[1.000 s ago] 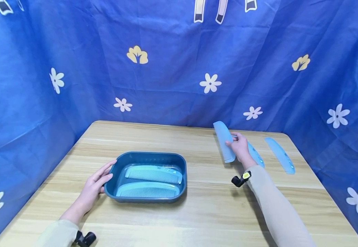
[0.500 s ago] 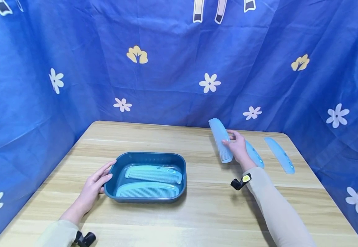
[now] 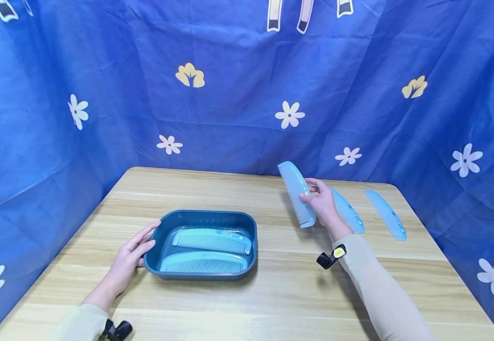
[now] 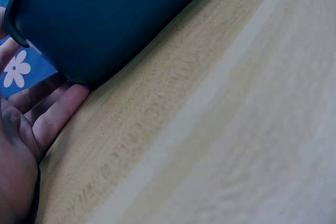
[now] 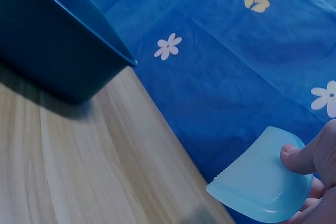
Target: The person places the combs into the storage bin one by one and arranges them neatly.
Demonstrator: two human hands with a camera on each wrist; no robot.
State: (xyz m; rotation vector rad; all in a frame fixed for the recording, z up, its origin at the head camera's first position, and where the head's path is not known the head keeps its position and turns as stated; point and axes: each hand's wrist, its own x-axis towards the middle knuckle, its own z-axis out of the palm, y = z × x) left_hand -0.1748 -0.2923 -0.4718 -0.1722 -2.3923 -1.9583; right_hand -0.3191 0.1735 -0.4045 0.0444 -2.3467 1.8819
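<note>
My right hand (image 3: 322,203) holds a light blue comb (image 3: 294,194) over the table's back right, pinching its smooth curved back, with the teeth facing left. The right wrist view shows the thumb (image 5: 298,159) on the near face of the comb. At a dark blue plastic basin (image 3: 208,212), my left hand (image 3: 125,258) grips the left end, with fingers (image 4: 65,100) against the lower corner in the left wrist view. Inside the basin lie two matching combs, a rear comb (image 3: 212,240) and a front comb (image 3: 204,262), teeth toward me.
Two more blue combs lie on the wooden table (image 3: 289,293): a nearer one (image 3: 349,211), partly hidden behind my right hand, and another (image 3: 385,214) by the right edge. A blue flowered cloth (image 3: 238,118) surrounds the table at the back and sides.
My right hand has carried its comb a little to the left, uncovering more of the comb lying behind it. My left hand and the basin stay in place.
</note>
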